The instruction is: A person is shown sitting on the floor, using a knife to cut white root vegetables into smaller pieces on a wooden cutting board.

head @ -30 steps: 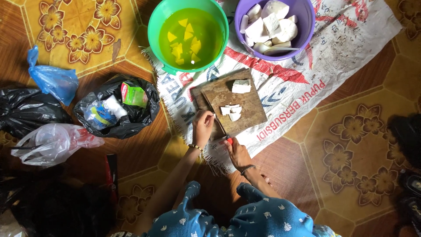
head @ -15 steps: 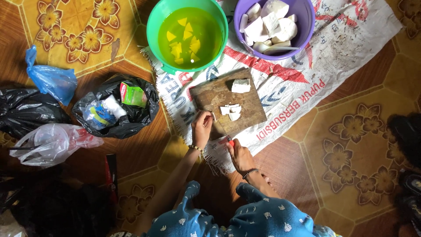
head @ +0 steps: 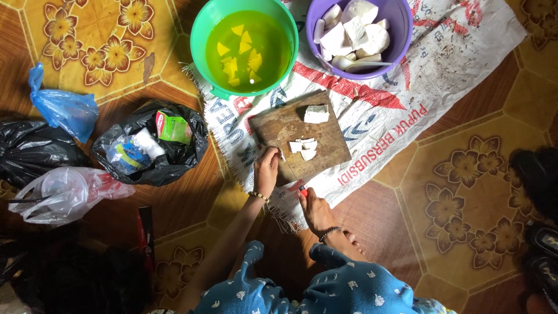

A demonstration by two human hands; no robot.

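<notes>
L hand point(head: 267, 169) shifted onto cutting board point(head: 279, 125) edge

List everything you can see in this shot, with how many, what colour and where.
Cutting board: one, brown wood, on the sack near centre.
Cut white pieces: a few in a cluster on the board, and one larger block further up it.
Green bucket: one, top centre, holding yellow liquid with floating pieces.
Purple bucket: one, top right, filled with white chunks.
Woven sack: one, white with red and blue print, spread under board and buckets.
Black bag: one, open, left of the board, packets inside.
Blue bag: one, far left.
Clear bag: one, lower left.
Second black bag: one, left edge.
Floor: brown and yellow flower tiles.
Left hand: on the board's near edge.
Right hand: below the board, a small red thing at its fingertips.
</notes>
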